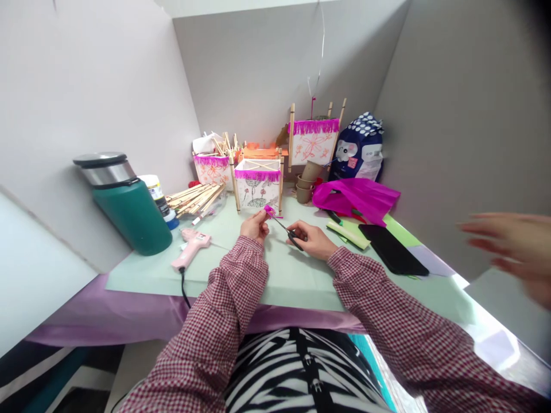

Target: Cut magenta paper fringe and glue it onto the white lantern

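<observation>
Near the middle of the table, my left hand (256, 226) pinches a small piece of magenta paper (270, 211). My right hand (313, 240) grips a pair of scissors (293, 237), whose blades point up and left to the paper. Just behind my hands stands a small lantern (258, 184) with stick corner posts, drawn-on white sides and a magenta fringe. A second fringed lantern (313, 140) hangs or stands farther back on the right; a third one (213, 168) is at the back left.
A green bottle (131, 212), a pink glue gun (191, 249) and bundled sticks (196, 198) lie left. To the right are magenta paper (357, 198), a black phone (392, 249), small brown pots (305, 186) and a blue bag (359, 149). Another person's hand (512, 252) reaches in at the right edge.
</observation>
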A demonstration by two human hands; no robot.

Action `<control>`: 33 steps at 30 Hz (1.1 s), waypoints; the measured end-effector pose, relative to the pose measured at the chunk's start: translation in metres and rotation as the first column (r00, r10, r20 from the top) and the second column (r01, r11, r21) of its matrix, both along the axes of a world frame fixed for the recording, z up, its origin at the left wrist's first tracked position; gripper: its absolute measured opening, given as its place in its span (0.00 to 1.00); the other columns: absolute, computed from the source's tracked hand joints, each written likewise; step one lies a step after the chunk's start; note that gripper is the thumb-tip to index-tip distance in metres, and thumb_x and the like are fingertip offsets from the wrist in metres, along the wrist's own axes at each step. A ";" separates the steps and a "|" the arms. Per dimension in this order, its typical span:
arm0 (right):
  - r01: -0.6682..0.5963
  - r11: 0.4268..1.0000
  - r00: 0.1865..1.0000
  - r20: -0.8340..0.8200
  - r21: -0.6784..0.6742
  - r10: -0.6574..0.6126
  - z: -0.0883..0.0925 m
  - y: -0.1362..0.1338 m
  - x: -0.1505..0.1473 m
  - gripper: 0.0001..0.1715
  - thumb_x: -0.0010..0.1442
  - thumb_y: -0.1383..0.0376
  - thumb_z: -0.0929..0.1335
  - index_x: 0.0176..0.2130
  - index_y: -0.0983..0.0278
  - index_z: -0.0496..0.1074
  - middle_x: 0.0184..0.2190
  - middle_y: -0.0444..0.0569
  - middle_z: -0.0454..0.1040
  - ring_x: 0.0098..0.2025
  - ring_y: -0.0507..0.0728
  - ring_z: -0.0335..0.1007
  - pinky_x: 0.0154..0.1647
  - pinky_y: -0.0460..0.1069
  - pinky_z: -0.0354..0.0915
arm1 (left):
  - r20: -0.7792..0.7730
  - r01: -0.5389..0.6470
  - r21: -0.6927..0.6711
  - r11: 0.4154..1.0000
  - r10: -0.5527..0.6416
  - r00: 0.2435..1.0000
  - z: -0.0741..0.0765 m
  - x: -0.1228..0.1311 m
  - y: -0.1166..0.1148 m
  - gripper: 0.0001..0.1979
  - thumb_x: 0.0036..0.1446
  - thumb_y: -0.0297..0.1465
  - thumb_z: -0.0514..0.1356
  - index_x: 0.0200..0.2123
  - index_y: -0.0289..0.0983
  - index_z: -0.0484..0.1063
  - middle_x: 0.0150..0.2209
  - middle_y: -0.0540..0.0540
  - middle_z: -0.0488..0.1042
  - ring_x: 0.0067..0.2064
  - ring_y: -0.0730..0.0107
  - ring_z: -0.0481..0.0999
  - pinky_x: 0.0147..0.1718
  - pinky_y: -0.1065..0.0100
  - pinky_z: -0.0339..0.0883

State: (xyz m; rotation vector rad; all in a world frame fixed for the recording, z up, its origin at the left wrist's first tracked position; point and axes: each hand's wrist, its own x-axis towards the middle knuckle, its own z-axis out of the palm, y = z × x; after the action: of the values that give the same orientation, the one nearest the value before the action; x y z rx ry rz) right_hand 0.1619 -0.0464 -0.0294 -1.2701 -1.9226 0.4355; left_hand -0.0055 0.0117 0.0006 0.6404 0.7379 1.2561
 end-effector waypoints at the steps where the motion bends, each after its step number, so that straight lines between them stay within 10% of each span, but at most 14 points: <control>1: 0.001 1.000 1.000 0.000 -0.002 -0.001 0.000 0.000 0.000 0.15 0.53 0.58 0.67 0.40 0.64 0.68 0.22 0.41 0.65 0.22 0.49 0.57 0.24 0.45 0.54 | -0.001 -0.001 0.000 1.000 0.001 1.000 0.000 0.000 0.000 0.01 0.51 0.24 0.60 0.30 0.32 0.70 0.26 0.48 0.75 0.13 0.88 0.56 0.11 0.80 0.50; 33: 0.015 1.000 1.000 0.016 0.012 -0.015 0.002 -0.001 -0.001 0.15 0.53 0.58 0.66 0.40 0.63 0.68 0.22 0.41 0.66 0.23 0.49 0.58 0.25 0.45 0.55 | -0.026 -0.019 0.033 0.999 0.020 0.999 0.001 0.001 -0.002 0.01 0.52 0.24 0.59 0.30 0.32 0.70 0.26 0.48 0.75 0.13 0.87 0.56 0.11 0.80 0.50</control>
State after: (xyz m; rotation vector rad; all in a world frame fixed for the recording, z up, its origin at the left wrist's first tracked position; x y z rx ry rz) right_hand 0.1609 -0.0476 -0.0278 -1.2833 -1.9247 0.4076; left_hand -0.0050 0.0094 0.0020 0.6792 0.7486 1.2821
